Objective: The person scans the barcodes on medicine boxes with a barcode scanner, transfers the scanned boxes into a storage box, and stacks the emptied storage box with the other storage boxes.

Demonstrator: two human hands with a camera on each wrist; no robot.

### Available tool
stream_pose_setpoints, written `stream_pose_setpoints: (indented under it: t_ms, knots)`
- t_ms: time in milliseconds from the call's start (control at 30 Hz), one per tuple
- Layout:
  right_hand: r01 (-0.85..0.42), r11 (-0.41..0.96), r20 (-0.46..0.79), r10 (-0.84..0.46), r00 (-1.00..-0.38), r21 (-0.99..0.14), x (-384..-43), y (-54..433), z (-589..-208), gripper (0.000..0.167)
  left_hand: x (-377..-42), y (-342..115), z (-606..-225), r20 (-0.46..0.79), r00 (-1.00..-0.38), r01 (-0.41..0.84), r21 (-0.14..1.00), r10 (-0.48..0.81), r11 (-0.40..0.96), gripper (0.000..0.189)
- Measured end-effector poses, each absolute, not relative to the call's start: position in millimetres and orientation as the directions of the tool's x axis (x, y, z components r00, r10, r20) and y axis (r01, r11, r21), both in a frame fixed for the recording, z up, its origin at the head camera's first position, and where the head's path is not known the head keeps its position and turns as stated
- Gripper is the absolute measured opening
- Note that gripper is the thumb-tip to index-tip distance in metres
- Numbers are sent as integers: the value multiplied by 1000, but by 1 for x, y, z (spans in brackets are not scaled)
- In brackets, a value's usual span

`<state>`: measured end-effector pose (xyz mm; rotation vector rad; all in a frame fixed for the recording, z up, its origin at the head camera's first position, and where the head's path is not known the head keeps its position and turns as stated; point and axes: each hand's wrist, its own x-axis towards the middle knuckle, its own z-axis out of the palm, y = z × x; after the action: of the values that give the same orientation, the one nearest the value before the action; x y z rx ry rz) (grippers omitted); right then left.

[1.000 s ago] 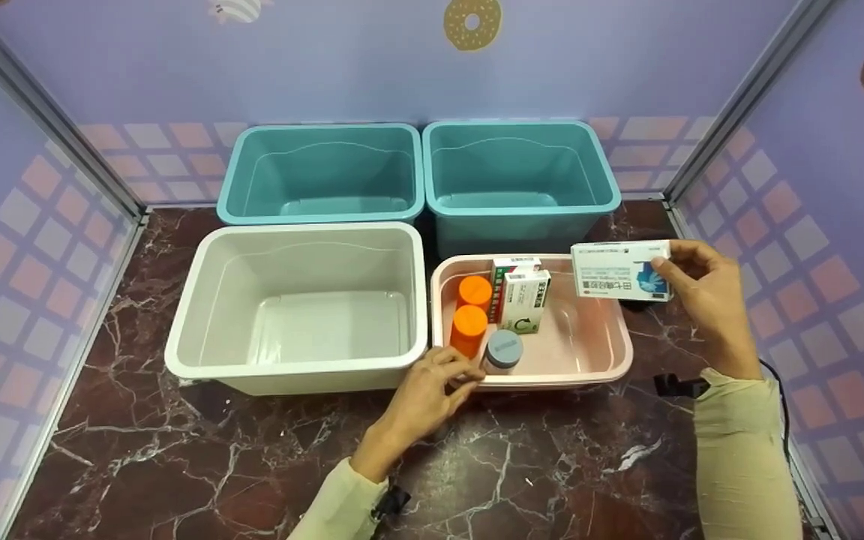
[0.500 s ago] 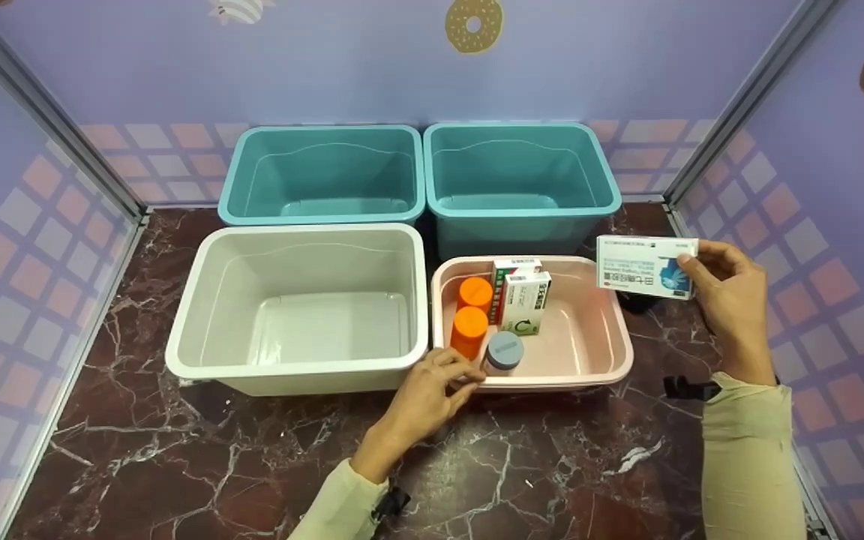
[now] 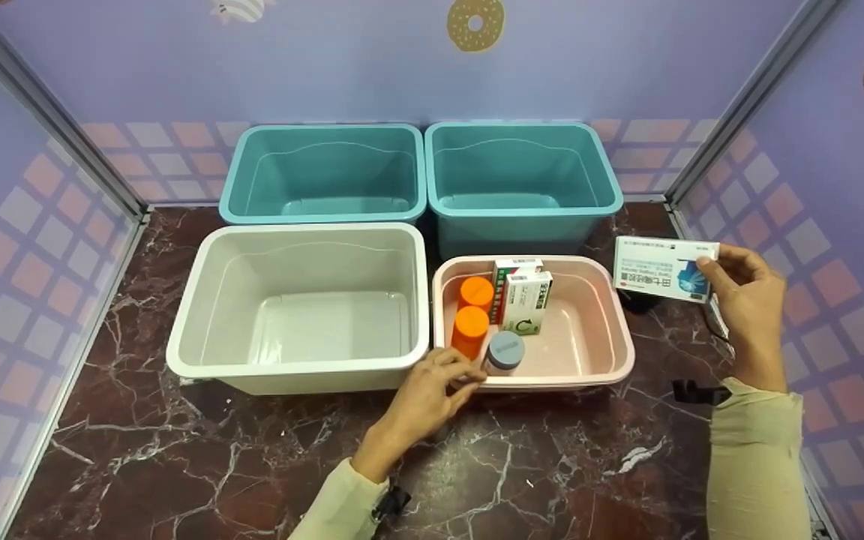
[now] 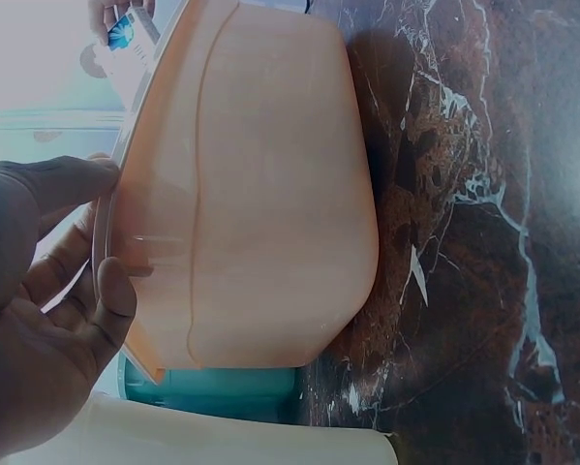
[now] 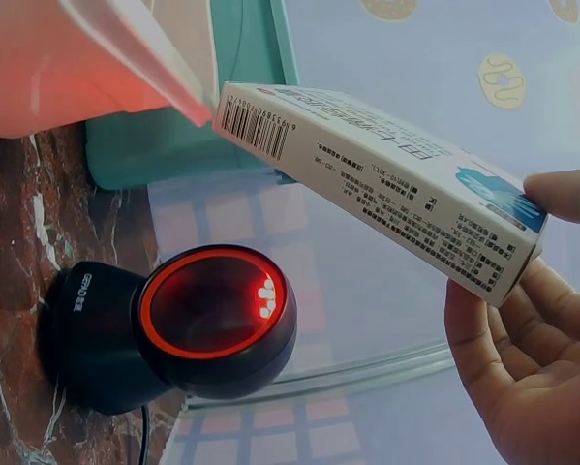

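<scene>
Pinching a white carton (image 3: pixel 664 268) by one end in the right hand (image 3: pixel 754 304), with the thumb on the blue print of its broad face and the fingers behind. Holding it off the table (image 3: pixel 199 472), just right of the back part of the pink bin (image 3: pixel 574 334), with its free end pointing toward that bin. Unable to tell light contact with the pink bin's rim from a close miss. Showing, in the right wrist view, a barcode (image 5: pixel 254 129) on a narrow side, near the end closer to the pink bin.

Curling the left hand (image 3: pixel 432 390) over the rim at the pink bin's front left corner, with one digit against the outer wall.

Having a black scanner (image 5: pixel 217 320) with a red glowing ring on the table, just right of the pink bin, mostly hidden in the head view.

Looking down into the pink bin at two orange-capped bottles (image 3: pixel 471 322) along its left wall, a grey-capped bottle (image 3: pixel 505 351) near its front wall, and, toward its back wall, a green-and-white box (image 3: pixel 526 307) upright beside a red-and-green box (image 3: pixel 502 281).

Facing a white bin (image 3: pixel 331 326) just left of the pink bin, and teal bins (image 3: pixel 522 232) behind and behind-left of it. Facing, farther behind the pink bin, a purple wall (image 3: pixel 342 75) with a printed doughnut (image 3: pixel 475 24).

Wearing pale sleeves (image 3: pixel 758 457), in front of the pink bin.
</scene>
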<state>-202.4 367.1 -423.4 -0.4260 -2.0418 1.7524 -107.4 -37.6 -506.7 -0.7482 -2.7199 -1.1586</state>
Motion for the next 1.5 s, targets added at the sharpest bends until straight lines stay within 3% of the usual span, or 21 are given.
stream_pose_setpoints:
  t_ms: [200, 567, 967, 1167, 1500]
  knots:
    - [-10, 145, 83, 504, -859, -989, -200, 373, -426, 17, -108, -38, -507, 262, -875, 471, 655, 407, 592, 15]
    - [26, 260, 114, 510, -852, -965, -201, 376, -438, 15, -109, -38, -510, 311, -862, 500, 647, 400, 576, 13]
    - [151, 391, 77, 511, -856, -908, -201, 377, -457, 15, -109, -37, -509, 314, -862, 501, 645, 398, 577, 15]
    - [138, 408, 91, 493, -865, -902, -201, 378, -469, 12, -109, -37, -508, 310, -862, 500, 646, 401, 576, 15]
    - [180, 427, 65, 498, -865, -886, -203, 375, -482, 25, -109, -38, -508, 305, -859, 505, 632, 410, 588, 14]
